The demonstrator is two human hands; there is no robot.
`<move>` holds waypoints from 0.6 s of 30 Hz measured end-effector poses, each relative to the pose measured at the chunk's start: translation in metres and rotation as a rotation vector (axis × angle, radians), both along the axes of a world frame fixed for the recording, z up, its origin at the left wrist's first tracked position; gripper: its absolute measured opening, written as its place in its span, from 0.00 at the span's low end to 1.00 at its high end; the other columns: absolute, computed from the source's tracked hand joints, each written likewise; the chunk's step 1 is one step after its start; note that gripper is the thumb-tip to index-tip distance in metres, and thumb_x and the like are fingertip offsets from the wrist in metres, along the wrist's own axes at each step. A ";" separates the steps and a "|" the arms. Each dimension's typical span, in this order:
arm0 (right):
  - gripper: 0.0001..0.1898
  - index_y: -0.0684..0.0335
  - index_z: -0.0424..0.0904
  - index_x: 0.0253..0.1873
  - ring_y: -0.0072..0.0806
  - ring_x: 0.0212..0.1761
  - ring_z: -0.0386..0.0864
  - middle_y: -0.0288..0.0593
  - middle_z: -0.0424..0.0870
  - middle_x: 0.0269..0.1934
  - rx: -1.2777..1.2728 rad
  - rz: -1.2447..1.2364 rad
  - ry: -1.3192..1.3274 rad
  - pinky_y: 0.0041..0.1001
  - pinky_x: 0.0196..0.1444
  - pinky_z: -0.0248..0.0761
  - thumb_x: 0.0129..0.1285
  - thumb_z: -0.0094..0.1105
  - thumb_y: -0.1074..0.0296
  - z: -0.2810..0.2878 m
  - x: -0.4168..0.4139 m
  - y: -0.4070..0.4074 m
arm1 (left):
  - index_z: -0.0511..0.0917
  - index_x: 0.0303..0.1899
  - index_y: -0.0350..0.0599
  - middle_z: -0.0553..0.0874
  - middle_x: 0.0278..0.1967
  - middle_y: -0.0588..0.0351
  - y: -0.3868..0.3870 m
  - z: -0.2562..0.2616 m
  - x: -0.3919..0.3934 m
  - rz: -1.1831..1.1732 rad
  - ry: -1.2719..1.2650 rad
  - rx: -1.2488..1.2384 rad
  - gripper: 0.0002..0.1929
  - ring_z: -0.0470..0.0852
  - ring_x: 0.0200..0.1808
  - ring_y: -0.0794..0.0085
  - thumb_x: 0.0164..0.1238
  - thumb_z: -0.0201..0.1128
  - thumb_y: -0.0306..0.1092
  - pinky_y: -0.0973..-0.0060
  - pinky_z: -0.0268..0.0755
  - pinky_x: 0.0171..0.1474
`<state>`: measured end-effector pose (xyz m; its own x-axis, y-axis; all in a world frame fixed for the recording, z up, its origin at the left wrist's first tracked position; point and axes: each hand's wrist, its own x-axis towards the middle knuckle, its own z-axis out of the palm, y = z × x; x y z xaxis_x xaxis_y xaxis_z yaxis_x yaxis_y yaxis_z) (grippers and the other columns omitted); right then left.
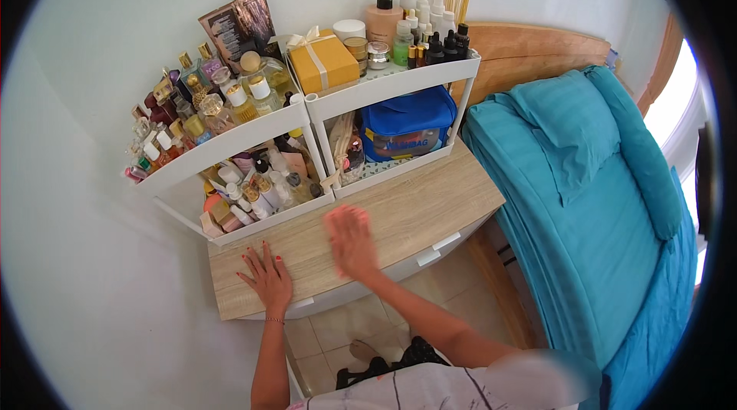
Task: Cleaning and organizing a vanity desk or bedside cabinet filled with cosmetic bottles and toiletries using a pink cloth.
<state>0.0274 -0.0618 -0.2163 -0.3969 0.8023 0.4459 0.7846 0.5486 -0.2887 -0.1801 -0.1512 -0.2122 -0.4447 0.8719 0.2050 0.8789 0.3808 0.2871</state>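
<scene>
My left hand (269, 280) lies flat with its fingers spread on the left part of the wood-grain dresser top (426, 197). It holds nothing. My right hand (352, 246), blurred by motion, is over the middle of the same top, pressing a pink cloth (344, 215) that shows around its fingers. Behind my hands stand two white shelf racks. The left rack (230, 148) carries perfume bottles above and cosmetic bottles below. On the right rack (397, 83) are a yellow gift box (323, 63) with a ribbon, a pump bottle (383, 23) and dropper bottles, with a blue wash bag (410, 122) beneath.
To the right is a bed with teal sheets (581, 249), a pillow (567, 122) and a wooden headboard (530, 56). White drawer handles (429, 257) jut from the dresser's front. A pale wall (103, 226) stands at left. Tiled floor (345, 323) shows below.
</scene>
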 end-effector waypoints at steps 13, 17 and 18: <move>0.28 0.53 0.69 0.73 0.46 0.76 0.65 0.50 0.71 0.71 0.129 0.216 0.035 0.44 0.77 0.56 0.69 0.55 0.66 0.007 0.134 0.023 | 0.60 0.78 0.58 0.52 0.80 0.43 -0.001 0.009 0.001 -0.012 -0.016 -0.016 0.29 0.44 0.82 0.49 0.80 0.49 0.47 0.38 0.24 0.77; 0.28 0.55 0.69 0.73 0.47 0.76 0.64 0.52 0.73 0.69 0.182 0.090 0.081 0.44 0.78 0.54 0.69 0.56 0.65 0.006 0.230 0.056 | 0.60 0.78 0.58 0.53 0.80 0.42 0.002 0.004 0.003 -0.021 -0.002 0.002 0.29 0.45 0.82 0.48 0.80 0.49 0.47 0.38 0.26 0.77; 0.27 0.57 0.70 0.73 0.49 0.76 0.64 0.53 0.72 0.69 0.174 -0.114 0.065 0.45 0.78 0.53 0.69 0.55 0.63 0.005 0.245 0.059 | 0.60 0.78 0.58 0.53 0.80 0.42 0.003 0.003 0.005 -0.025 0.002 0.007 0.29 0.45 0.82 0.48 0.80 0.49 0.47 0.37 0.26 0.77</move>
<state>0.2727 -0.0028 -0.2110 -0.2741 0.7488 0.6035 0.8271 0.5037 -0.2493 -0.1750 -0.1485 -0.2097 -0.4224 0.8813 0.2117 0.8888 0.3568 0.2877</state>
